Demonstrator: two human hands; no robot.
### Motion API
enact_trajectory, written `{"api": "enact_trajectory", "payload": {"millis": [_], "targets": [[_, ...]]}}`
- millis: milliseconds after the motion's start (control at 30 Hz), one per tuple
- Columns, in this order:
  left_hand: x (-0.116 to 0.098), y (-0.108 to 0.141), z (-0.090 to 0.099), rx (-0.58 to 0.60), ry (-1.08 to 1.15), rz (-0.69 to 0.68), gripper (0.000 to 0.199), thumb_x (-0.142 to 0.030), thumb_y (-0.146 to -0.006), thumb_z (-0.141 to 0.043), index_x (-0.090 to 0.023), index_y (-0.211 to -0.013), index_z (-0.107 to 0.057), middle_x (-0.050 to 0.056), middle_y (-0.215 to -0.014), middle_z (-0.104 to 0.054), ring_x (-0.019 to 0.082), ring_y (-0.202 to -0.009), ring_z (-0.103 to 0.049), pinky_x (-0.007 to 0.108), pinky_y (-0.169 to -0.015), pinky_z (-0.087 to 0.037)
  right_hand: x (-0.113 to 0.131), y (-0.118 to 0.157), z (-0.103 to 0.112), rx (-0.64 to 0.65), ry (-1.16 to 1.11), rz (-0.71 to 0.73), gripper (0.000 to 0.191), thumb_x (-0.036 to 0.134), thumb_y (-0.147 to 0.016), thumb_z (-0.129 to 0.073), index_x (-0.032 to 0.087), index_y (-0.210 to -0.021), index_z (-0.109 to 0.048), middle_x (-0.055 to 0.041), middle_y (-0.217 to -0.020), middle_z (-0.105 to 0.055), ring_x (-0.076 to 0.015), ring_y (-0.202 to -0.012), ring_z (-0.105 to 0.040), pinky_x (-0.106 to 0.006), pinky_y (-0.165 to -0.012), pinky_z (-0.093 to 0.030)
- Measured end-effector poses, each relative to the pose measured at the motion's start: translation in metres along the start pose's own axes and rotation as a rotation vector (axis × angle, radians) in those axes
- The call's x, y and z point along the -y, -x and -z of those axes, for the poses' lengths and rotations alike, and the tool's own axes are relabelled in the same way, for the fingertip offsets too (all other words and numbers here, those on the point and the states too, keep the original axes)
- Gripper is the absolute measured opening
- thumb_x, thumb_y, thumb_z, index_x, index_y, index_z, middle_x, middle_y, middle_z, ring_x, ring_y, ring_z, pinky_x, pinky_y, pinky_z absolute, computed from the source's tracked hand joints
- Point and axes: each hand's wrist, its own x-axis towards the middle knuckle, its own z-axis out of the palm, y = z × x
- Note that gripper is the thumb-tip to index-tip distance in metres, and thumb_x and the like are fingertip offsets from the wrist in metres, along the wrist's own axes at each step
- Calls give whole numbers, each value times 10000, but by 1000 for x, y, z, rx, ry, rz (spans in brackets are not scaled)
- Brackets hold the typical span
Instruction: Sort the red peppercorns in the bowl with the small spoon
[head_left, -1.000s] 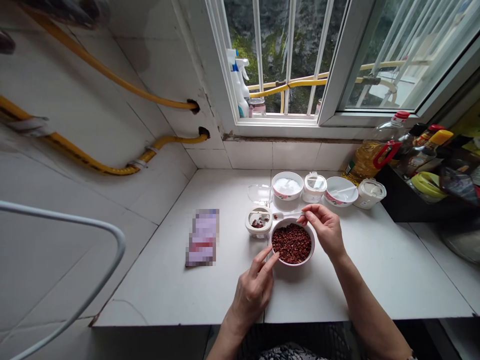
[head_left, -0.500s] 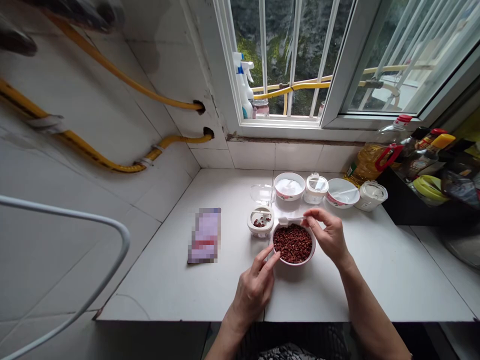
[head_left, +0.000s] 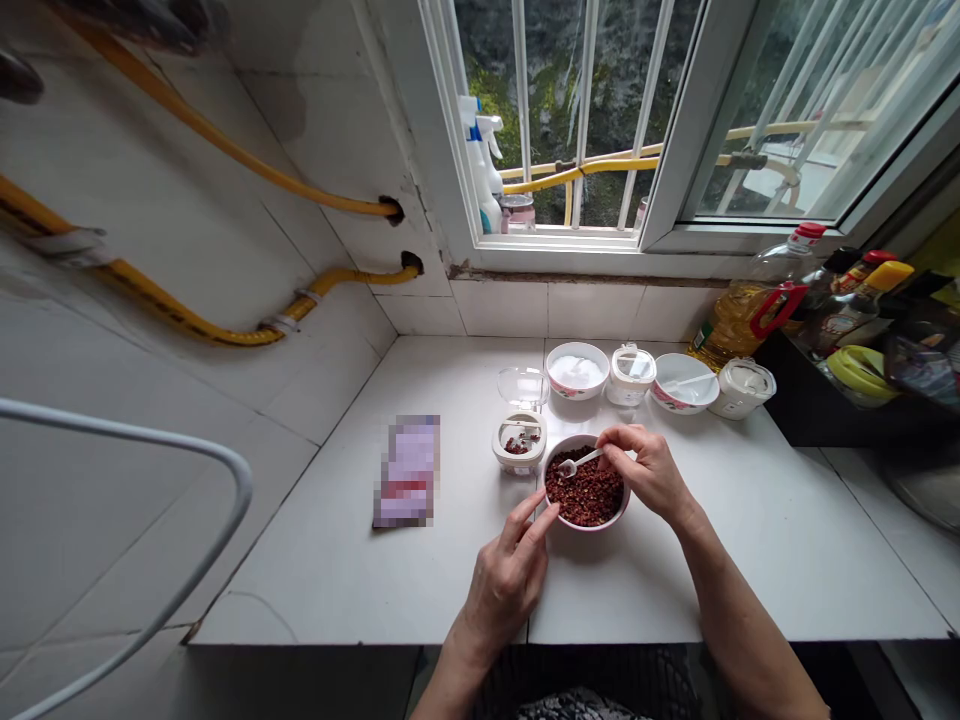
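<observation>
A round bowl (head_left: 587,526) full of dark reddish-brown peppercorns (head_left: 592,492) stands on the white counter. My left hand (head_left: 511,570) holds its near left rim with the fingertips. Between the thumb and fingers of my right hand (head_left: 646,468) is the handle of a small white spoon (head_left: 580,462). The spoon's scoop end lies at the surface of the peppercorns, towards the bowl's left back. Just left of the bowl, a white seasoning jar (head_left: 517,455) has its clear lid (head_left: 523,385) raised, with a few peppercorns inside.
Behind are a bowl of white grains (head_left: 577,372), a lidded jar (head_left: 631,375), a bowl with a white spoon (head_left: 684,392) and another jar (head_left: 742,388). An oil bottle (head_left: 742,310) and a black rack (head_left: 810,400) of bottles stand right. A blurred purple packet (head_left: 409,472) lies left.
My right hand has tilted the spoon and brought its scoop end down from the bowl's back rim onto the peppercorns. The left hand keeps its place at the bowl.
</observation>
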Motion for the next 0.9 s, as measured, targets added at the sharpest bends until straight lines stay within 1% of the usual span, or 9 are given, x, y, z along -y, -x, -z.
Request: {"api": "enact_trajectory", "payload": {"millis": [200,400,467,567,667,733,800,900], "targets": [[0,0,0,-1,-8,-5,537,12,-929,-437,-200,-1420,-470,147,-1383,-571,218,-1264,-605,274,-930,-598,-1,-1,3,2,-69,-31,169,206,-835,-548,213,-727,-678,-14,-628,-692,-196,-686,-621,-335,-729,-493],[0,0,1,1,-12,0,536,3,-939,-430,-217,-1426,-464,138,-1381,-577,215,-1255,-612,274,-922,-599,-1,-3,2,48,-259,-187,121,218,-804,-540,204,-756,-651,11,-583,-657,-168,-563,-618,-295,-612,-498],[0,0,1,-1,-13,-4,539,3,-939,-432,-219,-1430,-459,139,-1379,-578,212,-1247,-618,267,-910,-603,-1,-4,2,54,-229,-158,125,212,-802,-542,202,-742,-652,10,-584,-659,-168,-576,-617,-298,-628,-497],[0,0,1,2,-16,-7,535,3,-938,-439,-211,-1427,-461,146,-1378,-577,214,-1241,-623,261,-898,-606,-1,-3,0,70,-148,-62,152,178,-796,-540,203,-713,-665,2,-599,-671,-171,-628,-618,-308,-682,-499],[1,0,1,5,-17,-8,526,3,-935,-443,-202,-1419,-470,153,-1381,-575,216,-1222,-637,253,-880,-610,0,-3,-3,83,-175,-45,159,146,-773,-541,204,-711,-676,0,-616,-676,-166,-637,-625,-290,-650,-501],[1,1,0,9,-17,-2,525,-3,-937,-444,-209,-1419,-472,151,-1387,-575,215,-1196,-654,247,-861,-615,0,-3,-5,96,-251,-97,145,155,-765,-543,202,-710,-668,5,-604,-671,-157,-593,-619,-275,-600,-499],[1,1,0,10,-15,2,523,-5,-936,-445,-211,-1416,-477,149,-1387,-577,215,-1184,-661,241,-848,-617,-1,-3,-5,113,-351,-188,118,190,-768,-548,196,-719,-656,12,-573,-662,-148,-538,-608,-269,-566,-498],[1,1,0,4,-12,0,523,3,-929,-447,-202,-1409,-483,153,-1383,-578,220,-1209,-645,246,-865,-613,-2,-4,-3,106,-452,-291,98,245,-757,-572,190,-734,-650,15,-537,-658,-150,-503,-607,-270,-549,-502]]}}
